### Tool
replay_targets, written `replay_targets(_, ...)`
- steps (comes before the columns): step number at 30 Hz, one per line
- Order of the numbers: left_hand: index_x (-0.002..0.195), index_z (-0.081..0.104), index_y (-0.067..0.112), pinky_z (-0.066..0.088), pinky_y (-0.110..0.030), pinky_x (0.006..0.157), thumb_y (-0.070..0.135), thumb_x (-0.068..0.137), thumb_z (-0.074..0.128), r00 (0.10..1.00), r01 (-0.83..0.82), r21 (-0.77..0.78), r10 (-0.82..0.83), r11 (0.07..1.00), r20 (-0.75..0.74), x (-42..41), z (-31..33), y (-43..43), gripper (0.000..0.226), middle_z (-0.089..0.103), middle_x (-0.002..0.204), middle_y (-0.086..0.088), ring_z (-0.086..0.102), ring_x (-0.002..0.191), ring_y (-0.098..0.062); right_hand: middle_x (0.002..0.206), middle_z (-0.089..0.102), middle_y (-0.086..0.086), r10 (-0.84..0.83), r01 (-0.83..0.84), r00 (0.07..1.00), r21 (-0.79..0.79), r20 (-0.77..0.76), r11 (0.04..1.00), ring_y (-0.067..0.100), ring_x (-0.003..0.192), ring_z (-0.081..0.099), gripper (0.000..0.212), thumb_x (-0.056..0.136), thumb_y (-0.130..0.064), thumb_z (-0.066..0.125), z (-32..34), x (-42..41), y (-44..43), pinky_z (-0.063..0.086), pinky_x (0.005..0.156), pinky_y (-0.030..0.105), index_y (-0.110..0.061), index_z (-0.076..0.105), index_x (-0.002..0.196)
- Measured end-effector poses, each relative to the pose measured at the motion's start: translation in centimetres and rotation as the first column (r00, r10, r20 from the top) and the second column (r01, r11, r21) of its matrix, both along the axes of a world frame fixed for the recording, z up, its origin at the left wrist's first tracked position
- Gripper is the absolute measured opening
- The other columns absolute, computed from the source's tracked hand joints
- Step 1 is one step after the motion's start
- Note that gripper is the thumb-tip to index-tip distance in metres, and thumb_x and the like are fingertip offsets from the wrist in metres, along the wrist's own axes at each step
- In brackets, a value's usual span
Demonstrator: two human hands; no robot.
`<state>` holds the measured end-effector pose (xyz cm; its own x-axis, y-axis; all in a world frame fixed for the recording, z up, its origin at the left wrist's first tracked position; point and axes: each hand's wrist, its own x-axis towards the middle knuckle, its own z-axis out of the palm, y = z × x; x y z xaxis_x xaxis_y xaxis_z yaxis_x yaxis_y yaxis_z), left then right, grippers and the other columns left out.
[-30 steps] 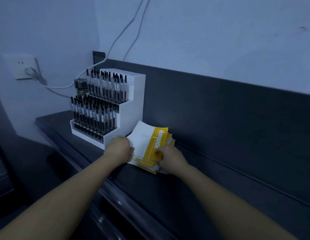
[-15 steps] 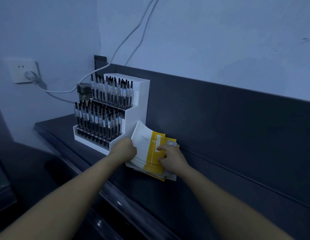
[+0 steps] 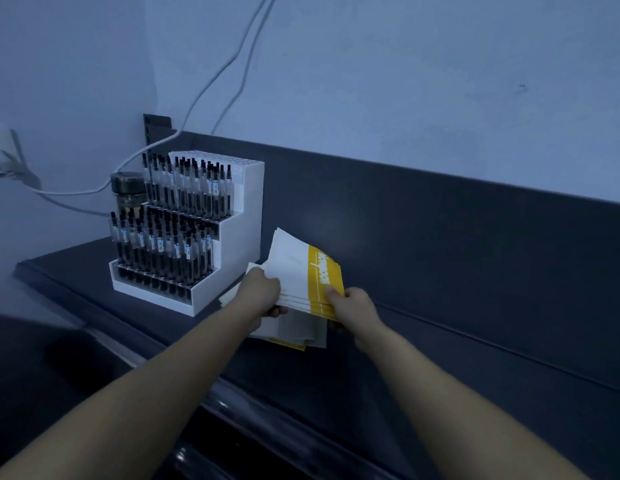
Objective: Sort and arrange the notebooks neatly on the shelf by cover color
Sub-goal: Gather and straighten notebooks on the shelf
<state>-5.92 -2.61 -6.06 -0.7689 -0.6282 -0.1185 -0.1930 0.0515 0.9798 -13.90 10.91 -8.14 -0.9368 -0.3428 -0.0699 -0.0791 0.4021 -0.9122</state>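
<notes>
A bundle of thin white-and-yellow notebooks is lifted off the dark shelf, tilted up toward the back panel. My left hand grips the bundle's white left edge. My right hand pinches its yellow right end, thumb on top. Below the bundle, several more notebooks of the same kind lie flat on the shelf, partly hidden by my hands.
A white stepped pen display full of black pens stands just left of the notebooks. A glass jar sits behind it. White cables run along the wall to a socket at far left. The shelf's dark back panel rises behind.
Both hands have raised the top notebooks off the pile, which now shows beneath them. The camera has shifted slightly.
</notes>
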Motion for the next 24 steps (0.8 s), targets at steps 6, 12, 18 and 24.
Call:
replay_targets(6, 0.106, 0.041, 0.005, 0.036, -0.021, 0.035, 0.005, 0.099, 0.035, 0.997, 0.068, -0.052, -0.069, 0.996, -0.031, 0.4, 0.3, 6.0, 0.009, 0.053, 0.081, -0.013, 0.048, 0.048, -0.022, 0.098, 0.056, 0.003, -0.131, 0.128, 0.991, -0.071, -0.041, 0.989, 0.021, 0.089, 0.054, 0.013, 0.093, -0.023, 0.058, 0.5, 1.0, 5.8, 0.044, 0.075, 0.032, -0.015, 0.049, 0.098)
replay_targets(12, 0.110, 0.042, 0.009, 0.037, -0.022, 0.037, 0.009, 0.100, 0.034, 0.992, 0.099, -0.078, -0.105, 0.992, -0.070, 1.1, 0.1, 14.3, 0.013, 0.058, 0.090, -0.013, 0.051, 0.048, -0.021, 0.098, 0.055, -0.002, -0.191, 0.180, 0.974, -0.091, -0.119, 0.979, 0.019, 0.089, 0.053, 0.016, 0.093, -0.021, 0.057, 1.0, 2.5, 14.0, 0.043, 0.076, 0.030, -0.017, 0.052, 0.107)
replay_targets(18, 0.113, 0.042, 0.012, 0.041, -0.026, 0.042, 0.011, 0.100, 0.035, 0.985, 0.148, -0.095, -0.155, 0.984, -0.079, 2.4, -0.9, 23.5, 0.015, 0.058, 0.095, -0.011, 0.053, 0.056, -0.020, 0.097, 0.056, -0.003, -0.212, 0.204, 0.960, -0.059, -0.185, 0.977, 0.018, 0.088, 0.054, 0.013, 0.094, -0.022, 0.056, 1.1, 4.4, 23.9, 0.043, 0.076, 0.030, -0.020, 0.051, 0.105)
replay_targets(24, 0.115, 0.043, 0.020, 0.041, -0.026, 0.043, 0.011, 0.101, 0.034, 0.965, 0.215, -0.113, -0.229, 0.970, -0.129, 4.0, -1.2, 31.2, 0.019, 0.058, 0.093, -0.006, 0.053, 0.060, -0.020, 0.100, 0.057, -0.005, -0.256, 0.255, 0.940, -0.033, -0.224, 0.966, 0.017, 0.091, 0.055, 0.020, 0.094, -0.023, 0.056, 1.3, 6.7, 32.1, 0.045, 0.079, 0.029, -0.018, 0.053, 0.114)
